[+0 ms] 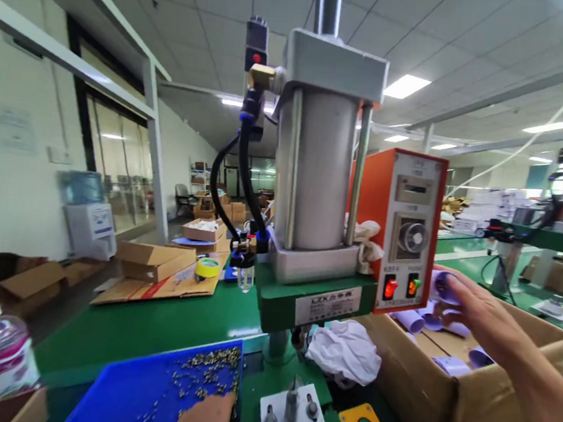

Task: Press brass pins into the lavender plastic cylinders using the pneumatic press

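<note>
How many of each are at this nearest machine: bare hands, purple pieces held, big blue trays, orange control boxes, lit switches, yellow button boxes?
Hands, left and right: 2
Purple piece: 1
Blue tray: 1
Orange control box: 1
Lit switches: 2
Yellow button box: 1
Total: 8

A pale ceiling (205,22) of big squares is at 11 o'clock, and a bright light (408,87) shines between 1 and 2. At 9 o'clock are a water cooler (92,221) and a dark chair (185,199). A white wall (29,100) and a big window (121,150) sit between 9 and 10. The dark floor (72,312) shows at 8 o'clock.
</note>
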